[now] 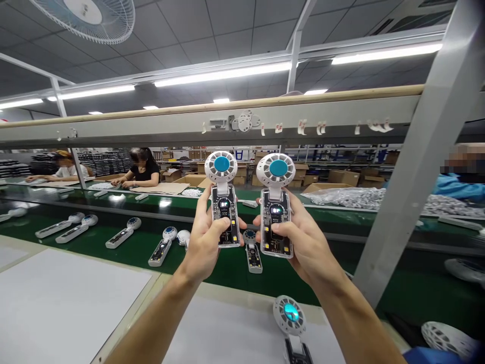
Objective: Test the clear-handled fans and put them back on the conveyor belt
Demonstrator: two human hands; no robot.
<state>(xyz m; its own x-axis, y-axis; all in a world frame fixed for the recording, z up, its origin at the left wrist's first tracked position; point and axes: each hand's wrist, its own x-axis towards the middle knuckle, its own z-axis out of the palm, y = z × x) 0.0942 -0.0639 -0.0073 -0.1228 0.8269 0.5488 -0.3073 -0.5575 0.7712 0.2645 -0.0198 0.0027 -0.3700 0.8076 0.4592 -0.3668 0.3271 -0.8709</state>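
Observation:
My left hand [206,240] is closed round a white handheld fan [222,169] with a round vented head and a blue centre. Its dark circuit board shows in the handle, with a small display lit. A second handheld fan of the same kind [276,172] stands upright in my right hand [303,237], display lit too. Each thumb lies on the front of its board. The two fans are held side by side, apart, above the green conveyor belt [223,280]. Below, on the white work surface [227,323], lies another fan [290,314] with its centre glowing cyan.
Several more fans [161,247] lie spaced along the belt. A slanted grey post [413,167] rises at the right, and a grey beam [151,121] crosses ahead. Two people [142,169] sit beyond the belt; another person's blue sleeve [460,187] shows at right. White parts [356,197] are heaped in plastic.

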